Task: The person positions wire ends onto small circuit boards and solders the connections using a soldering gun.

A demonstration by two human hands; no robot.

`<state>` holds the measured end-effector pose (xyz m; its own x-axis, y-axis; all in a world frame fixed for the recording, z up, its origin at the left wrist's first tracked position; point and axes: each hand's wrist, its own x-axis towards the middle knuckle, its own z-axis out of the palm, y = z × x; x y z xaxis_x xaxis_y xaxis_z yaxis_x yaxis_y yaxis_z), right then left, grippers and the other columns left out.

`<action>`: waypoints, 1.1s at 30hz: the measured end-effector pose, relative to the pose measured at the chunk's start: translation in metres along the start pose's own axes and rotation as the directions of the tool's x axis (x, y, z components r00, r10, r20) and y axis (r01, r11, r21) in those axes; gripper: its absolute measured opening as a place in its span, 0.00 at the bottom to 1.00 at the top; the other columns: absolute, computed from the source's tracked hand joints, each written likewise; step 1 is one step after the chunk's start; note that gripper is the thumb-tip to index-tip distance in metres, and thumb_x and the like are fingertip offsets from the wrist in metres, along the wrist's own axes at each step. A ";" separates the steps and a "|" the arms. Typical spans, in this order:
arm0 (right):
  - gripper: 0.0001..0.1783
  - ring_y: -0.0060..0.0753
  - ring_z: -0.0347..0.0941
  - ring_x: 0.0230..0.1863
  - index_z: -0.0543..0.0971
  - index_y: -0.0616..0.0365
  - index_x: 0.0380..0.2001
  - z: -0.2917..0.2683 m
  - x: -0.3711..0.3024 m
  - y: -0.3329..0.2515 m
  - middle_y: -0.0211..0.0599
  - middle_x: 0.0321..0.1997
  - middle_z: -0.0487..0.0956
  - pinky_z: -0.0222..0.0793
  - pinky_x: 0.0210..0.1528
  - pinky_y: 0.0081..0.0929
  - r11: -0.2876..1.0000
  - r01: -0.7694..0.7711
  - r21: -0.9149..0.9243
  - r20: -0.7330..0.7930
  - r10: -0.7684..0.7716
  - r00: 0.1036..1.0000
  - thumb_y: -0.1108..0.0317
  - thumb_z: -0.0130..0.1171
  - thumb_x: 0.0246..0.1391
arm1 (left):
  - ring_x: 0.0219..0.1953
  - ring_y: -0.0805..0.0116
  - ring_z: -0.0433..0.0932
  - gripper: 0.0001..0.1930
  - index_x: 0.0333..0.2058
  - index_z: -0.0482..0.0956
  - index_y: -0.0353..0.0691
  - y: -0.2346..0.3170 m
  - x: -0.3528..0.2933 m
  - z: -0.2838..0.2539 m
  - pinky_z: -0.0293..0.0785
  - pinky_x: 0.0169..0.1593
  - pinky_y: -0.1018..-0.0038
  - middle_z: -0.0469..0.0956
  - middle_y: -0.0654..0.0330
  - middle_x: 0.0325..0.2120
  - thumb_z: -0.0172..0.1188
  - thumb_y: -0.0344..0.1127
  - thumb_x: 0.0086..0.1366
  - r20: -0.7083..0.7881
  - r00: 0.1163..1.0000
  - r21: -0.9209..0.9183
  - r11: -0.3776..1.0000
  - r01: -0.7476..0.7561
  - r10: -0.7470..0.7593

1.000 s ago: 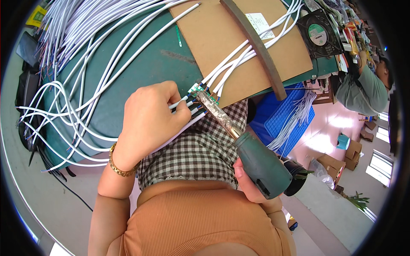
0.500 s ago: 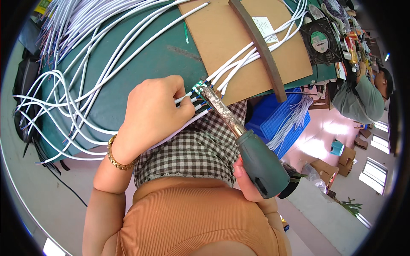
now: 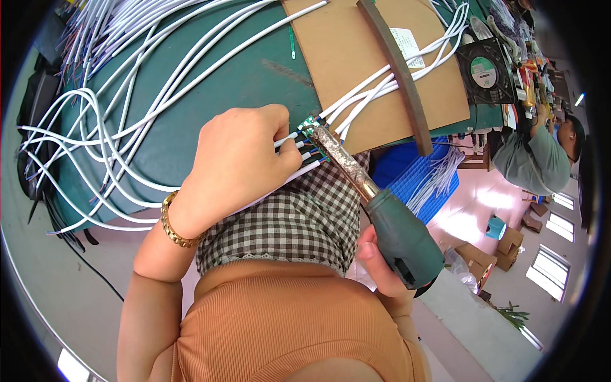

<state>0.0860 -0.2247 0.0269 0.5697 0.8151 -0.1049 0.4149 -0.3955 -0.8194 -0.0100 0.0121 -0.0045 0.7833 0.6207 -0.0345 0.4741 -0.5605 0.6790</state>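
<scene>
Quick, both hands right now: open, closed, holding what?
Left hand: closed, pinching a white cable near the green circuit board.
Right hand: closed on the soldering iron by its green handle, fingers partly hidden.

left hand [image 3: 245, 153] pinches white cable [image 3: 286, 140] by green circuit board [image 3: 308, 123]. right hand [image 3: 383, 267] grips soldering iron [image 3: 402, 230], tip end at board.

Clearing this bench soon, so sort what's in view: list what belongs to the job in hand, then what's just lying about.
In the job:
- Green-handled soldering iron, in the right hand
- Green circuit board, at its tip
- White cable, in the left hand
- Brown bar, across other cables

Apparently lying about:
- Black fan
- Cardboard boxes
</scene>
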 end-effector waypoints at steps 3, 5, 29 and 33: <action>0.07 0.20 0.69 0.24 0.76 0.65 0.30 0.005 0.003 -0.001 0.31 0.23 0.75 0.65 0.28 0.19 0.997 0.046 0.067 -0.100 -0.039 0.994 0.74 0.62 0.46 | 0.18 0.50 0.69 0.06 0.19 0.71 0.35 0.000 0.000 0.001 0.64 0.24 0.65 0.70 0.50 0.15 0.59 0.30 0.45 -0.008 1.000 0.004 1.000 -0.013 0.013; 0.08 0.20 0.70 0.24 0.76 0.65 0.30 0.004 0.004 0.000 0.31 0.24 0.75 0.65 0.27 0.19 0.997 0.075 0.025 -0.091 -0.072 0.993 0.75 0.63 0.46 | 0.18 0.50 0.69 0.06 0.19 0.71 0.35 0.000 0.001 0.001 0.64 0.24 0.65 0.70 0.50 0.15 0.59 0.30 0.45 -0.012 1.000 0.006 1.000 -0.015 0.015; 0.18 0.35 0.73 0.43 0.65 0.64 0.50 0.001 0.074 0.075 0.40 0.38 0.73 0.70 0.47 0.33 0.845 0.420 0.330 -0.722 -0.060 0.690 0.78 0.53 0.55 | 0.18 0.51 0.71 0.05 0.21 0.72 0.36 0.005 -0.002 -0.002 0.65 0.24 0.65 0.71 0.51 0.14 0.58 0.30 0.47 0.007 1.000 0.041 0.999 -0.022 0.022; 0.26 0.35 0.72 0.48 0.63 0.64 0.51 0.010 0.084 0.075 0.39 0.42 0.74 0.70 0.49 0.29 0.916 0.335 0.219 -0.751 -0.061 0.657 0.83 0.58 0.49 | 0.21 0.48 0.74 0.04 0.24 0.72 0.36 0.004 -0.006 -0.002 0.69 0.27 0.59 0.73 0.49 0.16 0.55 0.30 0.51 0.045 0.998 0.094 0.995 -0.039 0.035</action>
<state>0.1579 -0.1823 -0.0489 0.8821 0.2415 0.4045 0.4160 0.0037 -0.9094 -0.0136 0.0073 0.0005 0.8168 0.5753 -0.0435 0.4787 -0.6337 0.6077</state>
